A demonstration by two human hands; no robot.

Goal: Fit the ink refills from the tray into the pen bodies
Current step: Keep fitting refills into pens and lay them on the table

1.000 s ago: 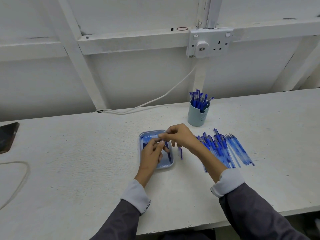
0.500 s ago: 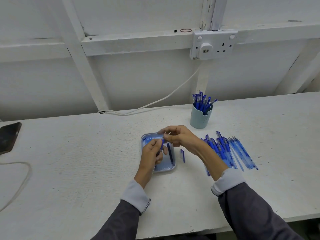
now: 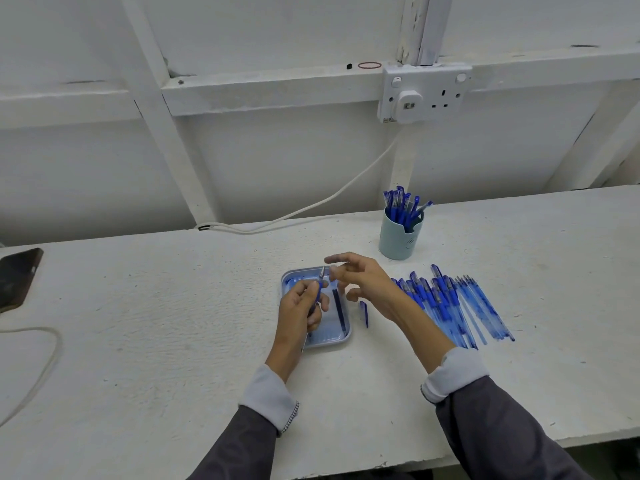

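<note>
The right grip (image 3: 366, 280) is opening and drawing off the pen body (image 3: 320, 282) it was pinching half a second ago. Its fingers are now spreading loosely above the tray (image 3: 332, 338), holding nothing. The left grip (image 3: 299, 316) is still curling round the pen body, tip pointing up over the tray. One dark refill (image 3: 338, 308) is lying in the tray, with a cap (image 3: 363, 313) just beside it on the desk (image 3: 173, 323).

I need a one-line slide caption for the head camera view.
Left hand grips a blue pen over the tray; right hand hovers open beside a row of pens.
</note>
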